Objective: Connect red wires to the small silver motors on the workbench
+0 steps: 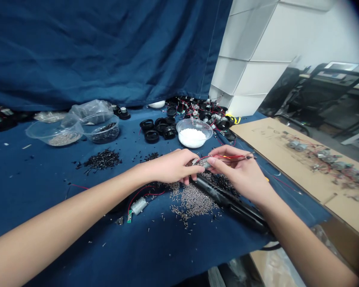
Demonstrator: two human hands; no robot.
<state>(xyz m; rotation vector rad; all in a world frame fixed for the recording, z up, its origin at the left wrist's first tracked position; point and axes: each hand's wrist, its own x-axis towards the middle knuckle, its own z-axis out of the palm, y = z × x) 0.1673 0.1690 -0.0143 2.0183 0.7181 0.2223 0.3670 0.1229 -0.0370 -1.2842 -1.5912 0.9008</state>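
My left hand (181, 164) and my right hand (237, 169) meet above a heap of small screws (194, 201). Between their fingertips is a small grey motor (207, 164), partly hidden, with red and dark wires (227, 158) trailing back over my right hand. My right thumb and fingers pinch it; my left fingers close on its near end, where a small pale piece shows. Beneath the hands a black tubular tool (230, 199) lies slanted across the screws. Another silver motor (139, 206) with red wires and a green circuit board lies left of the heap.
A clear bowl of white pellets (194, 135) stands beyond the hands, near black round housings (152, 136) and a tangle of wired parts (203, 109). At left are a bowl of screws (64, 137) and black screws (103, 159). Cardboard (257, 131) bearing motors lies right.
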